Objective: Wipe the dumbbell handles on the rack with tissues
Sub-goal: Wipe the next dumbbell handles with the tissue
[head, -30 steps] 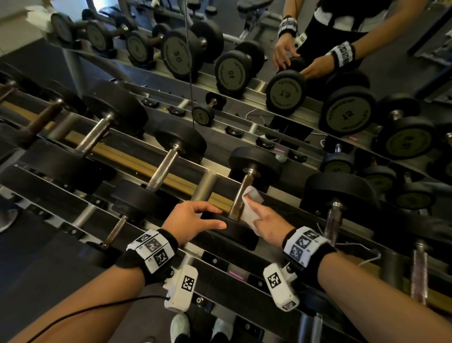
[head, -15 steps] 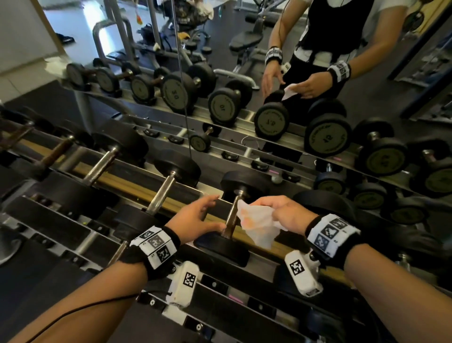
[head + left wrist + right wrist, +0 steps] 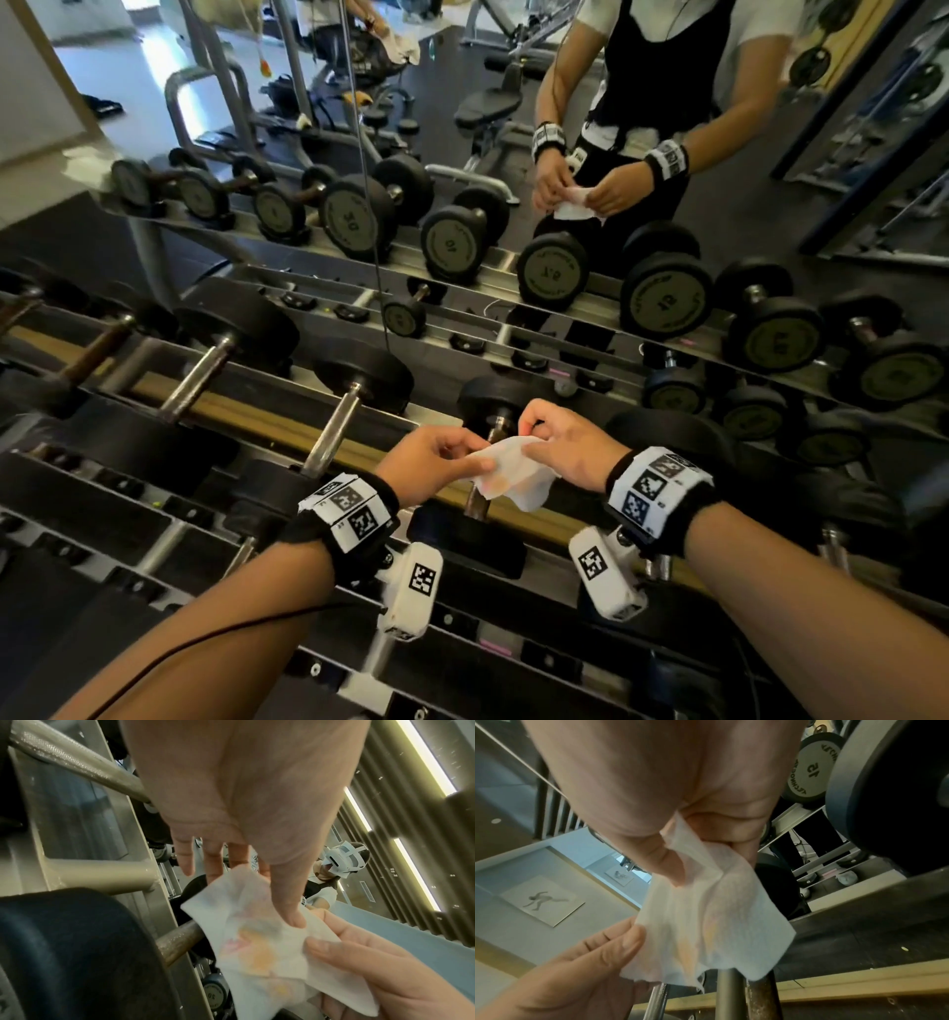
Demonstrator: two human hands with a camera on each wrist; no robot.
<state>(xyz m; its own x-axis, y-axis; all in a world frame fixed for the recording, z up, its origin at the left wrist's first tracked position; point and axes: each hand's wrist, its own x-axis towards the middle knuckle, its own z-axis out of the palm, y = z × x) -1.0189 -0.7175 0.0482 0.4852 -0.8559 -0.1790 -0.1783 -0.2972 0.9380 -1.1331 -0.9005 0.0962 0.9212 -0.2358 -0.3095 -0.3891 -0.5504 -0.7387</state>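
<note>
You hold the tissue (image 3: pixel 513 475) between both hands, just above the handle (image 3: pixel 477 506) of a dumbbell lying on the near shelf of the rack (image 3: pixel 169 514). The tissue is white, crumpled and creased, with faint orange and pink stains across its middle. Your left hand (image 3: pixel 431 470) pinches its left edge between thumb and fingertips, the other fingers loosely extended; your right hand (image 3: pixel 570 452) pinches its right side with curled fingers and thumb. The tissue hangs free over the handle, and whether it touches the metal cannot be told.

That handle is a dull, brownish knurled bar, partly hidden behind the tissue, with black round heads at its far and near ends. The rack is grey metal with slanted shelves and a yellowish wooden strip (image 3: pixel 246 411) running along it under the handles.

To the left on the same shelf lie more dumbbells with silvery handles (image 3: pixel 331 434). Beyond the rack stands a mirror (image 3: pixel 873 169), which shows you facing it with the tissue in both hands, a second row of round dumbbell ends, a weight bench and a dark floor. Each of your wrists carries a black band with patterned markers and a white camera block underneath.
</note>
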